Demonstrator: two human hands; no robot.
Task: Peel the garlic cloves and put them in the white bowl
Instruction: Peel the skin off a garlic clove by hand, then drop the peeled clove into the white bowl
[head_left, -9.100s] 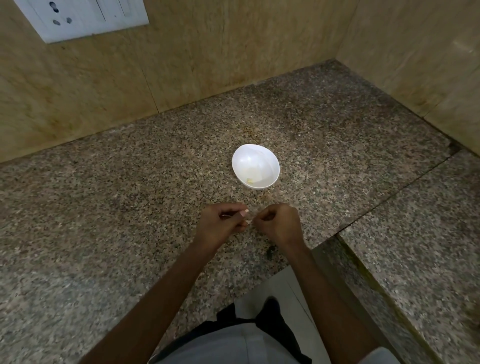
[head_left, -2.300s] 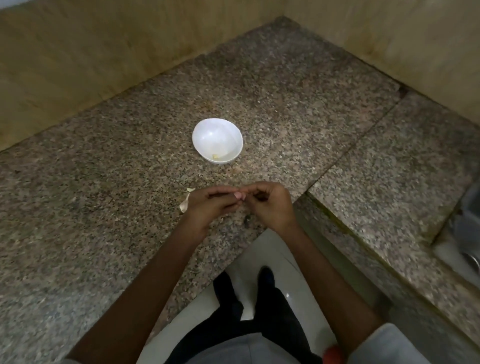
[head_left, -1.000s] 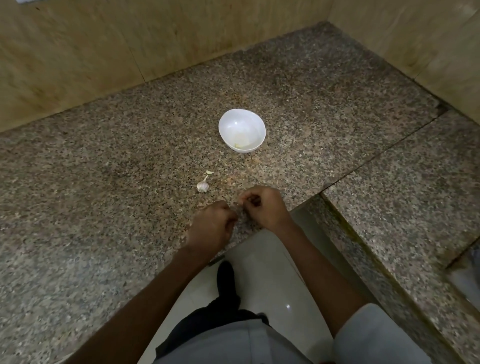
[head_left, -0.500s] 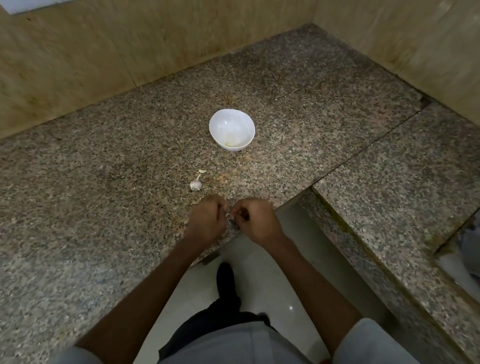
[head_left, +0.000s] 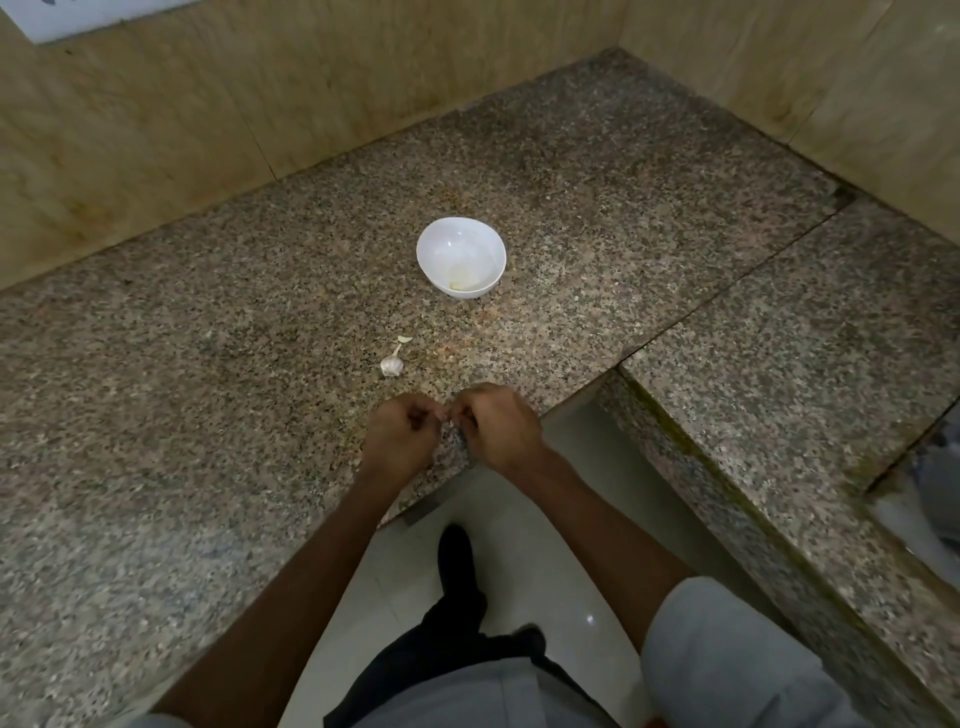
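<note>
The white bowl (head_left: 460, 256) stands on the granite counter (head_left: 208, 364) with a small peeled garlic piece (head_left: 456, 285) at its bottom. A garlic bulb remnant (head_left: 391, 365) with its stalk lies on the counter below and left of the bowl, and a bit of peel (head_left: 404, 339) lies just beyond it. My left hand (head_left: 402, 435) and my right hand (head_left: 496, 428) meet at the counter's near edge, fingers curled, pinching a small garlic clove (head_left: 448, 417) between them. The clove is almost wholly hidden by the fingertips.
Beige walls close the counter at the back and right. A second granite slab (head_left: 779, 364) joins on the right, with a sink edge (head_left: 924, 499) at far right. The tiled floor (head_left: 519, 519) and my foot show below the counter's edge.
My hands have stayed together at the counter's near edge, working on the clove. The view has shifted slightly; the bowl and the garlic remnant have not moved.
</note>
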